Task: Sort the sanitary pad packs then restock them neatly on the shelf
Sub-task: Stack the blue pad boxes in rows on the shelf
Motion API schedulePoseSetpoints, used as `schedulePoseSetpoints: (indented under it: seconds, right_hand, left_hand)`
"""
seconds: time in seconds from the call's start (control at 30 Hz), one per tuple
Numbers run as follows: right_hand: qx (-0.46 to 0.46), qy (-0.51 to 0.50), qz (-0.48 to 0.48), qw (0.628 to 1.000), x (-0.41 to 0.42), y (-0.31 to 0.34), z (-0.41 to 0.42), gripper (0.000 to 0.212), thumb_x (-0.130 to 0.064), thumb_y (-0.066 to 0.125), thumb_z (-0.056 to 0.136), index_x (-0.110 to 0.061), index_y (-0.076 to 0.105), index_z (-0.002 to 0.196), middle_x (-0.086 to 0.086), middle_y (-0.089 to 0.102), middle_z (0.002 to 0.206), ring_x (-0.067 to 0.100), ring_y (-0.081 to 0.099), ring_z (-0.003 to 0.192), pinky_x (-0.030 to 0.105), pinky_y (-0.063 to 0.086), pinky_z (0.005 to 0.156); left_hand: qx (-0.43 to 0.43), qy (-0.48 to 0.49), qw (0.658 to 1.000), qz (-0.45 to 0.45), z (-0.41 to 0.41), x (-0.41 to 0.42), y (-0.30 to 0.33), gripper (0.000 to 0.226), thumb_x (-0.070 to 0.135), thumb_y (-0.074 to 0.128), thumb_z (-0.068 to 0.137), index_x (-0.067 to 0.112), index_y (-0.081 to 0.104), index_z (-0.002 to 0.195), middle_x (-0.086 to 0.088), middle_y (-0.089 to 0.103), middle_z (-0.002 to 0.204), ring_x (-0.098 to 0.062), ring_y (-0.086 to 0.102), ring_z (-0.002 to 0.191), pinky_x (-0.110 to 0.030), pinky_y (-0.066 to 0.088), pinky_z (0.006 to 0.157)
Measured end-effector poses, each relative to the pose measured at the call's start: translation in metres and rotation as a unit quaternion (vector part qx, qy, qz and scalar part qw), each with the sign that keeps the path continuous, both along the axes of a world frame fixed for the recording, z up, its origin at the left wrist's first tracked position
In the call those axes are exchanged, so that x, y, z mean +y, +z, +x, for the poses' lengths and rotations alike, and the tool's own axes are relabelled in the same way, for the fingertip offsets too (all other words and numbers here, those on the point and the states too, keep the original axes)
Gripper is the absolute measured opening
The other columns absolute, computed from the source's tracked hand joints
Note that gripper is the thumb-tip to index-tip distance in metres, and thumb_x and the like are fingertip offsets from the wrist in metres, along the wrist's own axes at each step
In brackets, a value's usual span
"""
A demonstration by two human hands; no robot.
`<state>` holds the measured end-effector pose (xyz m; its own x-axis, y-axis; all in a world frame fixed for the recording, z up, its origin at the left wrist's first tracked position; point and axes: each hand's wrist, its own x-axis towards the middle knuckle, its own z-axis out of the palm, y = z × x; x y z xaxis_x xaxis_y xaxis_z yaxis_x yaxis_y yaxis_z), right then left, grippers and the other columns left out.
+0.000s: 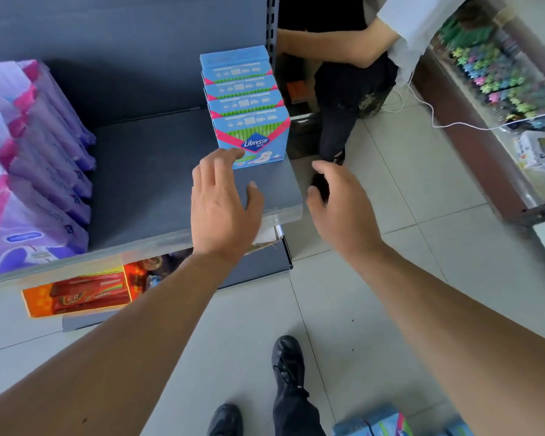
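Far to the left of both hands, a row of purple pad packs point(41, 171) leaning on the grey shelf point(145, 184), print too blurred to read. Below, an orange-red box point(85, 294), writing unreadable. Just past the left hand point(222, 202), a row of five blue boxes point(247, 99) with pink and green trim, the front one marked "Libresse" point(256, 143). Left fingertips touching that front box's lower corner, fingers spread, gripping nothing. Right hand point(340, 199) off the shelf's end, loosely curved, empty, apart from the left. More blue packs point(390, 420) on the floor beneath the right forearm.
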<state>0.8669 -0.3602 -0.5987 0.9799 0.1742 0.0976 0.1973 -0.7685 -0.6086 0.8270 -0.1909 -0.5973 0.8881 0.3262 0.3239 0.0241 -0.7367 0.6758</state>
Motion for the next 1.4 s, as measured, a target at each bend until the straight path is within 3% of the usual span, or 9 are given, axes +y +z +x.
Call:
schedulePoseSetpoints:
  seconds: [0.17, 0.27, 0.37, 0.57, 0.7, 0.8, 1.03, 1.23, 1.4]
  right_hand:
    - [0.017, -0.039, -0.059, 0.997, -0.057, 0.013, -0.086, 0.041, -0.022, 0.054, 0.094, -0.013, 0.051, 0.134, 0.004, 0.057, 0.131, 0.026, 0.052, 0.117, 0.042, 0.049, 0.091]
    - [0.043, -0.096, -0.063, 0.992, -0.099, 0.005, -0.137, 0.042, -0.025, 0.056, 0.093, -0.013, 0.052, 0.133, 0.005, 0.057, 0.13, 0.028, 0.054, 0.114, 0.046, 0.05, 0.089]
    - [0.093, -0.18, -0.043, 0.978, -0.146, -0.013, -0.198, 0.043, -0.025, 0.057, 0.092, -0.013, 0.053, 0.133, 0.005, 0.057, 0.131, 0.028, 0.054, 0.117, 0.045, 0.05, 0.091]
    - [0.231, -0.346, 0.015, 0.909, -0.244, -0.053, -0.343, 0.045, -0.024, 0.053, 0.095, -0.016, 0.047, 0.14, 0.006, 0.051, 0.137, 0.027, 0.052, 0.121, 0.039, 0.043, 0.099]
    - [0.301, -0.432, 0.067, 0.848, -0.307, -0.068, -0.426, 0.045, -0.023, 0.052, 0.096, -0.018, 0.045, 0.14, 0.005, 0.051, 0.135, 0.023, 0.053, 0.118, 0.031, 0.038, 0.095]
    - [0.329, -0.479, 0.096, 0.808, -0.345, -0.088, -0.47, 0.048, -0.028, 0.054, 0.095, -0.02, 0.043, 0.141, 0.004, 0.052, 0.135, 0.023, 0.056, 0.115, 0.035, 0.043, 0.097]
    - [0.378, -0.559, 0.155, 0.721, -0.417, -0.155, -0.501, 0.053, -0.031, 0.06, 0.091, -0.018, 0.042, 0.139, 0.008, 0.057, 0.129, 0.027, 0.06, 0.109, 0.037, 0.048, 0.093]
    - [0.395, -0.602, 0.184, 0.669, -0.489, -0.27, -0.467, 0.05, -0.029, 0.059, 0.092, -0.016, 0.042, 0.138, 0.008, 0.057, 0.13, 0.027, 0.059, 0.112, 0.027, 0.04, 0.087]
    - [0.397, -0.646, 0.204, 0.619, -0.558, -0.384, -0.441, 0.053, -0.029, 0.056, 0.094, -0.016, 0.038, 0.142, 0.011, 0.058, 0.129, 0.032, 0.057, 0.117, 0.034, 0.045, 0.094]
  left_hand:
    - [0.059, -0.167, 0.983, 0.055, -0.047, -0.057, 0.014, 0.036, 0.025, 0.048, 0.084, 0.014, 0.058, 0.117, -0.004, 0.06, 0.112, -0.027, 0.054, 0.102, -0.042, 0.049, 0.085]
    - [0.104, -0.252, 0.958, 0.086, -0.078, -0.105, 0.011, 0.034, 0.028, 0.045, 0.086, 0.018, 0.061, 0.114, 0.0, 0.061, 0.112, -0.023, 0.055, 0.103, -0.039, 0.05, 0.083]
    - [0.188, -0.326, 0.919, 0.115, -0.118, -0.159, 0.003, 0.031, 0.029, 0.049, 0.094, 0.026, 0.056, 0.123, 0.008, 0.056, 0.124, -0.017, 0.052, 0.111, -0.033, 0.043, 0.088]
    - [0.294, -0.449, 0.83, 0.155, -0.203, -0.271, -0.034, 0.032, 0.036, 0.044, 0.098, 0.032, 0.049, 0.13, 0.012, 0.051, 0.13, -0.011, 0.055, 0.112, -0.031, 0.046, 0.09]
    - [0.352, -0.488, 0.778, 0.18, -0.252, -0.344, -0.056, 0.029, 0.037, 0.046, 0.098, 0.033, 0.051, 0.127, 0.009, 0.053, 0.125, -0.011, 0.056, 0.111, -0.03, 0.046, 0.088]
    - [0.392, -0.509, 0.745, 0.18, -0.28, -0.392, -0.08, 0.028, 0.037, 0.048, 0.096, 0.033, 0.052, 0.123, 0.007, 0.057, 0.12, -0.014, 0.057, 0.106, -0.032, 0.047, 0.091]
    - [0.475, -0.539, 0.671, 0.181, -0.296, -0.482, -0.155, 0.025, 0.031, 0.054, 0.091, 0.025, 0.057, 0.115, 0.001, 0.063, 0.112, -0.02, 0.059, 0.104, -0.04, 0.048, 0.092]
    - [0.537, -0.54, 0.629, 0.158, -0.273, -0.583, -0.272, 0.028, 0.027, 0.054, 0.092, 0.02, 0.055, 0.119, -0.002, 0.064, 0.116, -0.02, 0.06, 0.097, -0.029, 0.049, 0.085]
    - [0.546, -0.558, 0.598, 0.182, -0.26, -0.657, -0.382, 0.043, 0.025, 0.052, 0.095, 0.013, 0.047, 0.136, -0.008, 0.057, 0.131, -0.024, 0.055, 0.117, -0.025, 0.039, 0.088]
